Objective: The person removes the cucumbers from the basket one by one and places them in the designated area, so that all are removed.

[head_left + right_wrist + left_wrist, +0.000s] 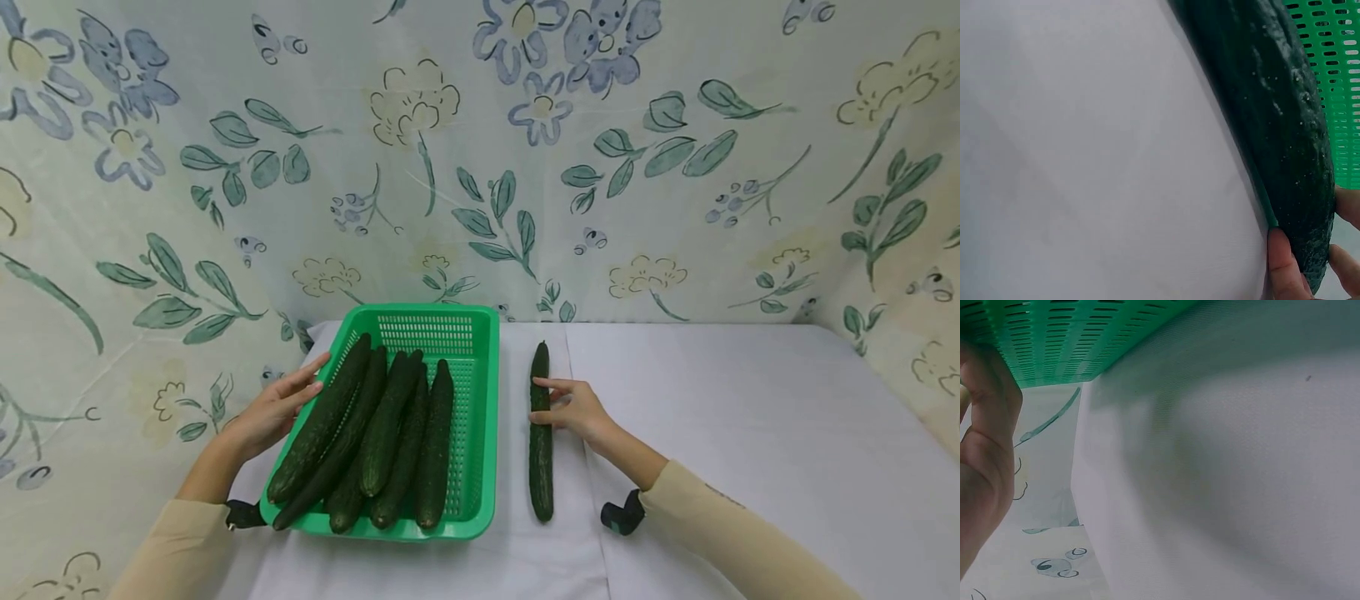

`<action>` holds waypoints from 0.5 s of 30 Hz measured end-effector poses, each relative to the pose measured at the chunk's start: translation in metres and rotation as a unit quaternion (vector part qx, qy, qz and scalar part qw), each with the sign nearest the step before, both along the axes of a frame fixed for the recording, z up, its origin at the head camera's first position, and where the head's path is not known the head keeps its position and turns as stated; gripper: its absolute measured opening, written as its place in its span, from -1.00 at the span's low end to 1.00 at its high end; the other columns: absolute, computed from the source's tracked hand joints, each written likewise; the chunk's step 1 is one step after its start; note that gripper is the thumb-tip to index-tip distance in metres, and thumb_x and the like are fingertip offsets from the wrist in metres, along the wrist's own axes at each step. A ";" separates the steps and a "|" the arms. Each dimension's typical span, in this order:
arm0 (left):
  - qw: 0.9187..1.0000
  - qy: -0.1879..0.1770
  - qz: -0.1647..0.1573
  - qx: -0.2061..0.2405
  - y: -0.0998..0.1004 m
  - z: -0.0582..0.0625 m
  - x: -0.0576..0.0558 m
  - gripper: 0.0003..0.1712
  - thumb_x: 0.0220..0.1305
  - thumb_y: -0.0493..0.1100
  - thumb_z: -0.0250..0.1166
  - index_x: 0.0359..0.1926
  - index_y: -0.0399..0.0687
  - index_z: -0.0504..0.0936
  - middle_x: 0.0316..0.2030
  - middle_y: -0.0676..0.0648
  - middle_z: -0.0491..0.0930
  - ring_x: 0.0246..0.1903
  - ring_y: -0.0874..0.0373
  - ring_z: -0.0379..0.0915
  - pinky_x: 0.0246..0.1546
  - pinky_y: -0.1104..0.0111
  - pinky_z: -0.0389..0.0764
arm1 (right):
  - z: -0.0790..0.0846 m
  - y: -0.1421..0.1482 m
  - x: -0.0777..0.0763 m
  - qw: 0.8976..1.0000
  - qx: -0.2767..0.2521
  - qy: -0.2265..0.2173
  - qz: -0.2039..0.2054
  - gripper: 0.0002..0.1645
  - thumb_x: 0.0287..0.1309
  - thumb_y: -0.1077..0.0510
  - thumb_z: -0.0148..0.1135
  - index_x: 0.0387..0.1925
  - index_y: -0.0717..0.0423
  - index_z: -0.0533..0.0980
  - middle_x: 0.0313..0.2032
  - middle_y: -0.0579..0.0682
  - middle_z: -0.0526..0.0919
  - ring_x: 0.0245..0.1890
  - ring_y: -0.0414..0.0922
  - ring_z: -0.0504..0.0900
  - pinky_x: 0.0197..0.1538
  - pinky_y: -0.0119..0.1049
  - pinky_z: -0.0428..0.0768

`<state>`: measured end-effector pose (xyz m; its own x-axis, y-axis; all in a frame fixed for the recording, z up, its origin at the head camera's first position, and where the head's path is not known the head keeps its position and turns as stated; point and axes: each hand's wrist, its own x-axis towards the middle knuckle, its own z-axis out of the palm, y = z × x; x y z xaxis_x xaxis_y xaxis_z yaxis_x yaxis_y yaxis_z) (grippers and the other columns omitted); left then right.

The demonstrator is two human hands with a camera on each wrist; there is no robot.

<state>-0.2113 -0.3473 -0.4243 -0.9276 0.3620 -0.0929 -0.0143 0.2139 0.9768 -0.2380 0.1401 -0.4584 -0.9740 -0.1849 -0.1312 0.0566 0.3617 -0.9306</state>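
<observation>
A single dark green cucumber (541, 450) lies lengthwise on the white cloth, right of the green basket (486, 417). My right hand (581, 410) pinches it around its upper half, thumb on one side and fingers on the other. Up close in the right wrist view, fingertips (1282, 259) press against the bumpy cucumber (1272, 112). My left hand (273, 415) rests at the basket's left rim with its fingers fairly straight. The left wrist view has that hand (988, 437) beside the slotted basket wall (1066, 337). Several cucumbers (390, 425) lie inside the basket, mostly toward its left.
White cloth (720, 417) covers the table, extending right of the loose cucumber. A floral curtain (465, 183) hangs behind and along the left side. Dark wrist-worn devices (622, 512) sit at both sleeves.
</observation>
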 end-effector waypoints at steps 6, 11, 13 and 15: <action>1.000 0.007 -0.002 0.002 0.001 0.001 -0.001 -0.33 0.63 -0.11 -0.07 0.61 0.10 -0.08 0.53 -0.37 -0.38 -0.75 0.16 -0.10 -0.68 0.21 0.05 | -0.004 -0.002 -0.002 1.000 0.001 0.002 -0.001 -0.22 -0.04 0.33 0.55 0.28 0.22 0.50 -0.02 0.27 0.45 -0.58 -0.13 0.54 -0.41 -0.20 0.64; 1.000 0.009 -0.003 0.001 0.000 0.000 -0.001 -0.33 0.63 -0.11 -0.08 0.61 0.09 -0.08 0.54 -0.33 -0.36 -0.76 0.16 -0.10 -0.68 0.20 0.04 | -0.004 -0.003 -0.002 1.000 -0.006 -0.002 0.001 -0.22 -0.04 0.33 0.55 0.28 0.22 0.51 -0.04 0.25 0.44 -0.60 -0.09 0.56 -0.43 -0.20 0.63; 1.000 0.009 -0.002 0.001 0.000 0.000 -0.001 -0.33 0.63 -0.11 -0.08 0.61 0.09 -0.08 0.54 -0.33 -0.36 -0.76 0.16 -0.11 -0.68 0.20 0.05 | -0.003 -0.002 -0.002 1.000 -0.008 -0.005 0.004 -0.22 -0.03 0.33 0.55 0.29 0.23 0.49 -0.04 0.26 0.43 -0.59 -0.08 0.57 -0.42 -0.21 0.63; 1.000 0.010 -0.002 0.002 0.000 -0.001 -0.001 -0.33 0.63 -0.12 -0.07 0.61 0.08 -0.08 0.53 -0.35 -0.35 -0.76 0.16 -0.11 -0.69 0.21 0.05 | -0.003 -0.002 -0.002 1.000 -0.009 -0.009 0.005 -0.22 -0.02 0.32 0.54 0.29 0.24 0.49 -0.04 0.27 0.43 -0.57 -0.08 0.58 -0.42 -0.21 0.63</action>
<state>-0.2119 -0.3473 -0.4251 -0.9276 0.3661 -0.0737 0.0053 0.2103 0.9776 -0.2399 0.1382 -0.4612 -0.9698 -0.1965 -0.1444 0.0696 0.3446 -0.9362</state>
